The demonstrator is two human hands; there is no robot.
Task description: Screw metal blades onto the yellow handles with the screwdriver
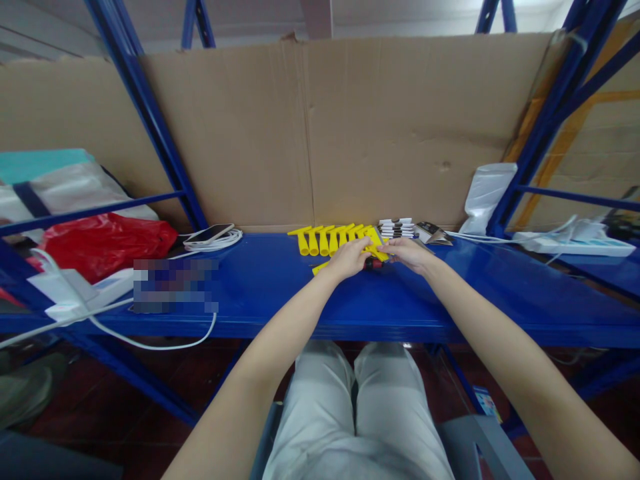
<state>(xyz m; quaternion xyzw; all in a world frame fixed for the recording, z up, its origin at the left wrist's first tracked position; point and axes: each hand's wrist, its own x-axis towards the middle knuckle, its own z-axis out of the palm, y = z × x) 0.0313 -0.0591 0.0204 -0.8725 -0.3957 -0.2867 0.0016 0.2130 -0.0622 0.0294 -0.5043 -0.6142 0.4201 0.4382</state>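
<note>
Both hands meet over the middle of the blue shelf. My left hand [347, 259] is closed on one side of a yellow plastic piece [379, 253]. Thumb and fingers of my right hand [407, 253] pinch its other side. Behind my left hand stands a row of several yellow T-shaped plastic pieces with round hollow handles [313, 243]. Under the left wrist another yellow handle [320, 268] pokes out, mostly hidden. A small red and black object [373, 264] lies just below the fingers; its kind is unclear.
White packets with black bands [397, 229] are stacked behind my right hand, beside a dark packet [433, 233]. Coiled white cable with a phone [213, 235], a red bag [107, 243] and a power strip [575, 245] flank the work area. Cardboard [240, 133] backs the shelf.
</note>
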